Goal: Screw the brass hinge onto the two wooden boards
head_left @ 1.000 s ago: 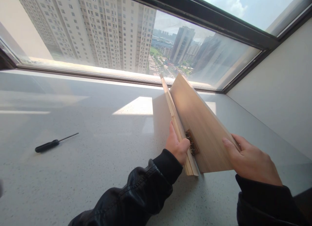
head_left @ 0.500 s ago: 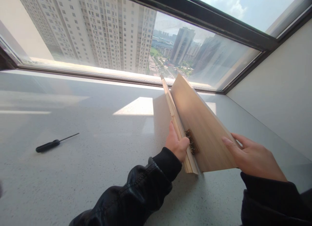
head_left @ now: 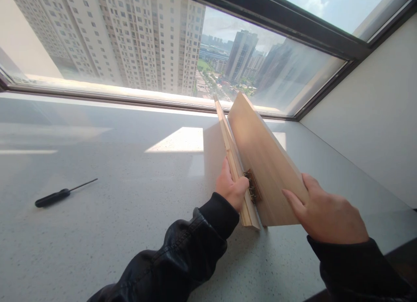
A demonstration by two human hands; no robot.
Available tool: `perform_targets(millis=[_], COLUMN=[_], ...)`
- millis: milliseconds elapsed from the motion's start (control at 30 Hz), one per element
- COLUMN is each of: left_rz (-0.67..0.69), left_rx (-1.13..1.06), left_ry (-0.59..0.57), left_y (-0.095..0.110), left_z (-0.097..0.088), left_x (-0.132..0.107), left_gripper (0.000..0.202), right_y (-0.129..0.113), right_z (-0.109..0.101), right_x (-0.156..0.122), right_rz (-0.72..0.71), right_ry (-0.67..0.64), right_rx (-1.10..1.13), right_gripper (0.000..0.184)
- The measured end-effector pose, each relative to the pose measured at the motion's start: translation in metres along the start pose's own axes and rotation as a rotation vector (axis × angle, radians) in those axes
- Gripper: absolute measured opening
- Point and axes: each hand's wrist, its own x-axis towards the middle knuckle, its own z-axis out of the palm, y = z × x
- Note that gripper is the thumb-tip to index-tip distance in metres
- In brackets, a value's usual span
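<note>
My left hand (head_left: 232, 187) is closed around a pale wooden panel (head_left: 230, 150) with a framed edge, thumb over its top near the hinge. A second flat wooden board (head_left: 269, 172) leans away to the right, forming a narrow V with the first. A small brass-coloured hinge (head_left: 253, 187) with several screw points showing sits between the two, close to my left thumb. My right hand (head_left: 329, 211) grips the outer edge of the right board, thumb on its inner face and the other fingers mostly hidden behind.
A black-handled screwdriver (head_left: 54, 198) lies on the speckled white sill (head_left: 130, 224) at the left, its shaft pointing right. Beyond the boards is a window with a dark frame (head_left: 146, 103). A white wall (head_left: 368, 106) bounds the sill on the right.
My right hand has come left with the right board's near edge, so the V looks slightly narrower. The whole view has shifted a little; both hands keep their grip.
</note>
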Motion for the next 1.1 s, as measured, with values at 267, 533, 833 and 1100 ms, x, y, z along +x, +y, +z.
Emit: perform_targets(millis=[267, 533, 833, 1100], left_rz=[0.059, 0.081, 0.026, 0.047], left_rx=[0.115, 0.229, 0.144, -0.088], left_ry=[-0.057, -0.063, -0.007, 0.090], left_y=[0.003, 0.005, 0.003, 0.003], left_z=[-0.006, -0.015, -0.010, -0.006], left_x=[0.004, 0.000, -0.001, -0.007], left_gripper=[0.071, 0.074, 0.078, 0.088], right_y=[-0.011, -0.021, 0.002, -0.001], right_z=[-0.009, -0.022, -0.017, -0.028], right_x=[0.002, 0.017, 0.045, 0.036], right_rz=[0.023, 0.015, -0.124, -0.221], right_ry=[-0.022, -0.101, -0.335, -0.354], right_rx=[-0.105, -0.071, 0.042, 0.029], right_gripper=[0.049, 0.034, 0.028, 0.021])
